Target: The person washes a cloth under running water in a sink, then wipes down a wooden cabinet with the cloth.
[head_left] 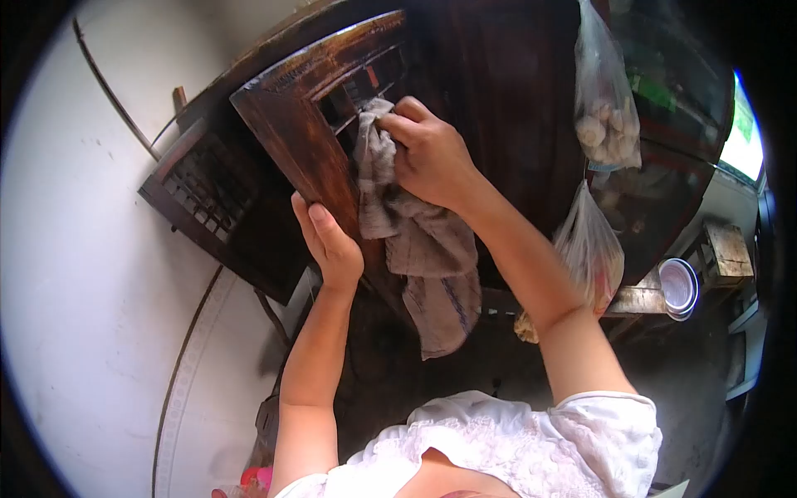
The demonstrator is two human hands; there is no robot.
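My right hand (432,153) is closed on a grey-brown cloth (432,241), pressing its upper end to the slatted opening of a dark wooden cabinet door (311,137). The rest of the cloth hangs down in folds below the hand, with dark stripes near its lower end. At the door's lower left edge, my left hand (332,249) lies against the worn wood, thumb on the front and fingers around the side. The door's inner slats are partly hidden behind my right hand and the cloth.
Two clear plastic bags hang at the right; the upper bag (606,116) holds pale bulb-like pieces, and the lower bag (594,249) is near my right forearm. Another slatted door (216,195) stands at the left by the white wall (75,274). White basins (678,288) sit beside a wooden stool (729,249).
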